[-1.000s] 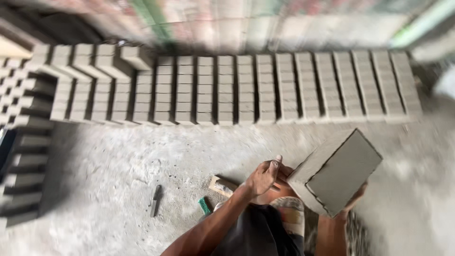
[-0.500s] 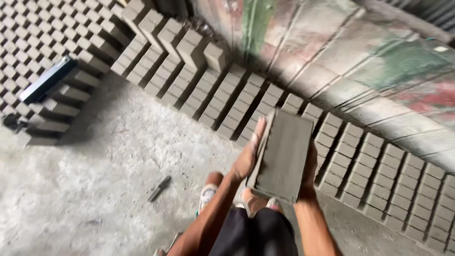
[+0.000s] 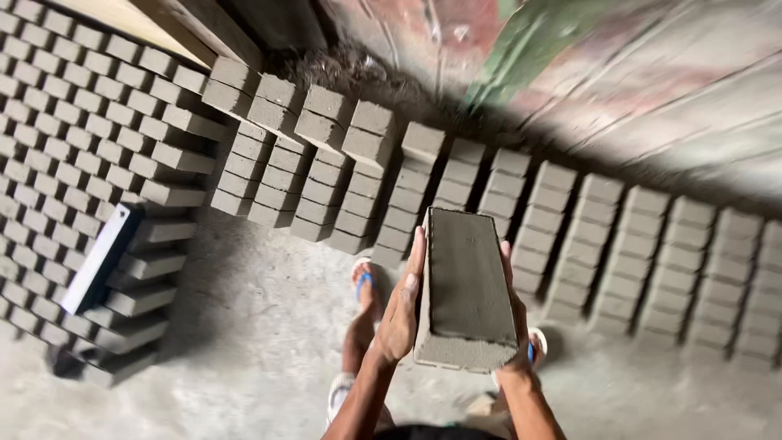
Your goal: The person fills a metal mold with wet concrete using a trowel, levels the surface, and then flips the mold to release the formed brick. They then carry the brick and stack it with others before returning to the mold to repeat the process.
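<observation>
We look down at a grey concrete floor point(image 3: 244, 326) with rows of grey blocks point(image 3: 342, 175) set out on it, next to a stained wall point(image 3: 619, 73).

In the middle we hold one grey block point(image 3: 466, 285) up in the air, above our feet. It is long and box-shaped, with a rough, sandy top and sharp edges. Its near end points at us and its far end points at the rows.

Our left hand point(image 3: 401, 305) lies flat on the left side of the block, fingers stretched out along it and the thumb near the top edge. Our right hand point(image 3: 513, 326) presses on the right side. Both hands squeeze the block between them, so each grip is closed on it. Both arms reach up from the bottom of the picture, and that edge cuts them off.

Most of the right hand is hidden behind the block, so we only see its finger edges and wrist. Our feet are partly hidden too. We can see a sandal with a blue strap point(image 3: 362, 281) under the left hand.

On the left, more blocks point(image 3: 73, 147) sit in slanted rows, and a flat white board point(image 3: 98, 259) lies on them. The far rows on the right look blurry.
</observation>
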